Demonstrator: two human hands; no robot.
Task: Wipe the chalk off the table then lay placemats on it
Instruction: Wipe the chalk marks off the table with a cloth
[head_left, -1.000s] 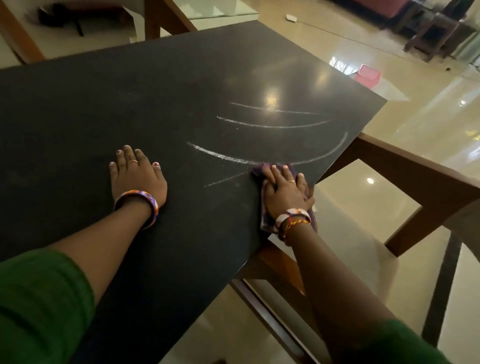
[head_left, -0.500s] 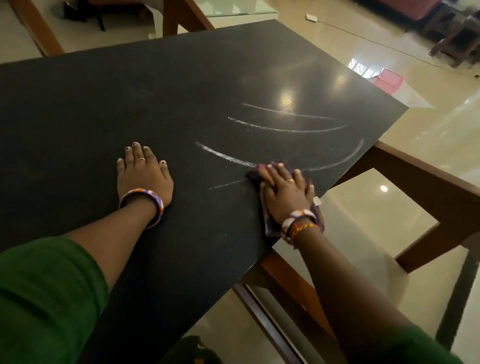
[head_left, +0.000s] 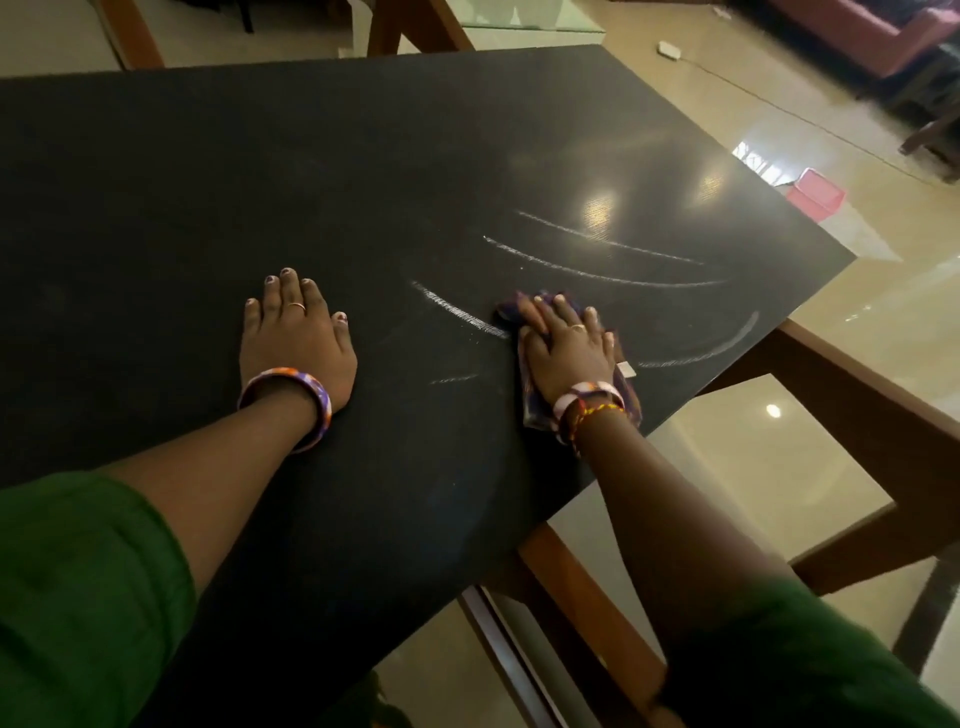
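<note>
The wiping step is in hand, and no placemats are in view. At the left, the left hand (head_left: 296, 338) lies flat on the matte black rectangular tabletop (head_left: 208, 208), fingers straight and spread, holding nothing; it seems to brace the body. Just right of it a short faint chalk dash (head_left: 453, 379) remains, and above that a thick white chalk arc (head_left: 457, 314) runs into the small purple patterned cloth (head_left: 530, 395). The right hand (head_left: 569, 345) presses this cloth flat against the table with straight fingers, close to the near right edge. Beyond it lie two thin curved chalk lines (head_left: 608, 260), and further right a curved chalk tail (head_left: 727, 343) near the corner. The next move probably calls for firm sweeps outward across these marks. The table rests on a brown wooden frame (head_left: 857, 395) over a glossy beige tiled floor (head_left: 831, 467), where a pink plastic basket (head_left: 815, 195) sits at the far right.
</note>
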